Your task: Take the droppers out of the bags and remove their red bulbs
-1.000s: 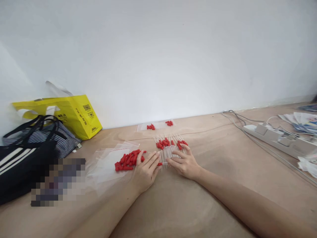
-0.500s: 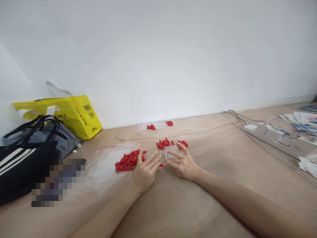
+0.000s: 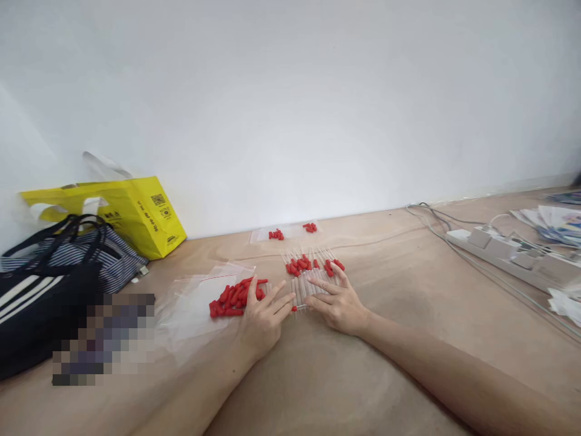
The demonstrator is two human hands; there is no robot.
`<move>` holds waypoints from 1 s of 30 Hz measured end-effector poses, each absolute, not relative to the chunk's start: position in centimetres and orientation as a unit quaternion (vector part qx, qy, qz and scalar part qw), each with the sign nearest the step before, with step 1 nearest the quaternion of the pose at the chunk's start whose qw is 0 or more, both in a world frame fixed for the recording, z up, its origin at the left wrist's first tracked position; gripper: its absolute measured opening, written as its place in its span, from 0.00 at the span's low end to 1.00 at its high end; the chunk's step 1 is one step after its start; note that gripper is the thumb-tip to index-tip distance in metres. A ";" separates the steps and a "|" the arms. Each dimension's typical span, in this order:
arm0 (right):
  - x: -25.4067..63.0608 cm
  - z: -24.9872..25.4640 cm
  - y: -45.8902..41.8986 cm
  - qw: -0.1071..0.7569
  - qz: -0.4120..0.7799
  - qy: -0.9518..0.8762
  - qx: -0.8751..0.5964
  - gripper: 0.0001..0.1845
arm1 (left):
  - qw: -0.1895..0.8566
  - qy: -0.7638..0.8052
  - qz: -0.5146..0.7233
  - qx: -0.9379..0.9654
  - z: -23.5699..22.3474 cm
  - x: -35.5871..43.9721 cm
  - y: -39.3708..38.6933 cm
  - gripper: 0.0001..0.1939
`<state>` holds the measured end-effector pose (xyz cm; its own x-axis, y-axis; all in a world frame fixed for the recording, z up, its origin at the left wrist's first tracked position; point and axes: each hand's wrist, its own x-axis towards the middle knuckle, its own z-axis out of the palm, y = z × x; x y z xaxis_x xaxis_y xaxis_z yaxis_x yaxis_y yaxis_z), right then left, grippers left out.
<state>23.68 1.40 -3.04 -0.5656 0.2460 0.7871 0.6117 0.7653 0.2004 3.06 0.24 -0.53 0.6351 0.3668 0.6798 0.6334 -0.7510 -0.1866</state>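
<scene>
The fingers of my left hand [image 3: 265, 315] close round a red rubber bulb [image 3: 294, 309], mostly hidden, with just its end showing. From that end a thin glass dropper tube [image 3: 301, 307] runs across to my right hand [image 3: 338, 306], whose thumb and finger pinch it. Beneath and behind my right fingers lies a row of clear glass tubes [image 3: 299, 287]. Beyond them are several droppers [image 3: 302, 263] fitted with red bulbs, their thin stems pointing away. A heap of loose red rubber bulbs [image 3: 233, 300] sits by my left hand, partly covered by it.
Clear plastic bags [image 3: 195, 303] lie under and left of the heap. By the wall is another clear bag [image 3: 293, 232] with red-bulbed droppers. A yellow bag [image 3: 149, 212] and dark bag [image 3: 49, 309] stand left. At right are a power strip [image 3: 503, 254], cables [image 3: 472, 260] and papers [image 3: 554, 221].
Less of the red bulb shows between my hands than before, and the two hands sit slightly lower. The heap and the finished-looking droppers stay where they were.
</scene>
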 end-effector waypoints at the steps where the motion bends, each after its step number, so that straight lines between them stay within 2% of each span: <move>1: 23.8 -3.0 1.5 0.397 -0.232 -0.851 -0.254 0.12 | 0.208 -0.286 -0.321 -0.879 -0.5 2.9 0.2 0.18; 7: 24.5 -3.2 1.7 0.400 -0.226 -0.826 -0.326 0.09 | 0.191 -0.354 -0.350 -0.846 -0.6 1.5 0.7 0.12; 15: 22.3 -3.0 1.9 0.334 -0.104 -0.830 -0.435 0.19 | 0.144 -0.492 -0.402 -0.758 0.2 -1.8 3.0 0.15; 18: 20.5 -2.3 2.0 0.317 -0.061 -0.845 -0.425 0.15 | 0.112 -0.563 -0.379 -0.726 0.9 -4.0 3.8 0.16; 24: 16.9 -1.1 2.2 0.208 -0.030 -0.861 -0.462 0.12 | 0.022 -0.663 -0.367 -0.652 1.3 -7.1 4.9 0.16; 30: 15.7 -1.3 2.0 0.203 -0.023 -0.874 -0.441 0.09 | 0.017 -0.695 -0.359 -0.623 1.2 -7.4 5.2 0.14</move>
<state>15.65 2.00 -1.29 -0.5291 0.7607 0.3761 0.7796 0.6108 -0.1385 -7.38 5.18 1.23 -0.2232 0.8539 0.4700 0.8777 -0.0337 0.4780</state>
